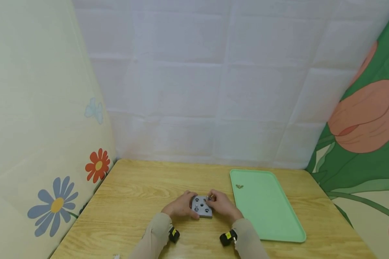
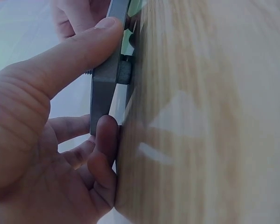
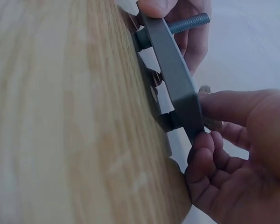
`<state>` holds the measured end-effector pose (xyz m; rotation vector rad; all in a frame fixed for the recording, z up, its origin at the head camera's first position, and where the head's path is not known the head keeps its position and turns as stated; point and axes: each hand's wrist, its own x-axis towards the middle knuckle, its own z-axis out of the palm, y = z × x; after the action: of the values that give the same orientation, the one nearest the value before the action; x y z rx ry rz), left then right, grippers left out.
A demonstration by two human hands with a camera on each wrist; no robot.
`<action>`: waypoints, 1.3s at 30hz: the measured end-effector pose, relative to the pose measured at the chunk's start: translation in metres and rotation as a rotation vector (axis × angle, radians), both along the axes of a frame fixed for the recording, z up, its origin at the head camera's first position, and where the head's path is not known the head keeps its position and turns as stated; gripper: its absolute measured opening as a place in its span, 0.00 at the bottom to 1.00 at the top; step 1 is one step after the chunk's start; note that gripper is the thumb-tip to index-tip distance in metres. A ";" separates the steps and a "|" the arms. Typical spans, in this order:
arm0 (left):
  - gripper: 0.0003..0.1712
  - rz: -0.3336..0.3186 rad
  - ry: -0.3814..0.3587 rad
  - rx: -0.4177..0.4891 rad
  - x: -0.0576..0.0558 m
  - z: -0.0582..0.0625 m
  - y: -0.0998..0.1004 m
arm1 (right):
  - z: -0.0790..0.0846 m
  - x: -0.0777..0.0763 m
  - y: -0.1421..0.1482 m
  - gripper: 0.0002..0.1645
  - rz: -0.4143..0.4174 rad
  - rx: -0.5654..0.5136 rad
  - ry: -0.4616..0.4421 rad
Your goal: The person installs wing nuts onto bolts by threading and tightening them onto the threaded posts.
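A grey metal plate [image 1: 201,205] with several holes and one rounded side is held close over the wooden table. My left hand [image 1: 180,206] grips it by its left side, thumb on the near edge. A threaded bolt [image 3: 190,23] stands up through the plate near that hand; its knurled head [image 2: 124,72] shows underneath. At the far right corner my right hand [image 1: 223,205] pinches a small brass-coloured wing nut [image 3: 213,123] against the plate's upper face, over a second bolt whose head [image 3: 169,122] shows below. The fingers partly hide the nut.
A light green tray [image 1: 265,205] lies on the table [image 1: 142,190] to the right, close to my right hand. Another brass-coloured wing nut [image 1: 239,186] rests near its left edge. A small whitish object [image 1: 116,256] shows at the bottom of the head view. Cloth walls [image 1: 194,90] surround the table.
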<state>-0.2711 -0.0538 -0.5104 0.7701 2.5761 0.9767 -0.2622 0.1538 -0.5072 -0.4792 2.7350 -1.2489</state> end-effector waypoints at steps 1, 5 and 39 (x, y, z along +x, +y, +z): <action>0.51 0.000 0.000 0.002 0.000 0.000 0.000 | 0.001 0.000 -0.001 0.06 -0.011 0.000 -0.003; 0.51 0.000 0.001 0.000 -0.001 0.000 0.000 | 0.000 0.000 -0.003 0.09 -0.041 -0.002 -0.029; 0.48 -0.004 0.000 -0.008 0.001 0.001 0.000 | -0.004 0.002 0.000 0.07 -0.030 -0.007 -0.004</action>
<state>-0.2702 -0.0540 -0.5091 0.7733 2.5759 0.9638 -0.2606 0.1535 -0.5107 -0.4375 2.7457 -1.2652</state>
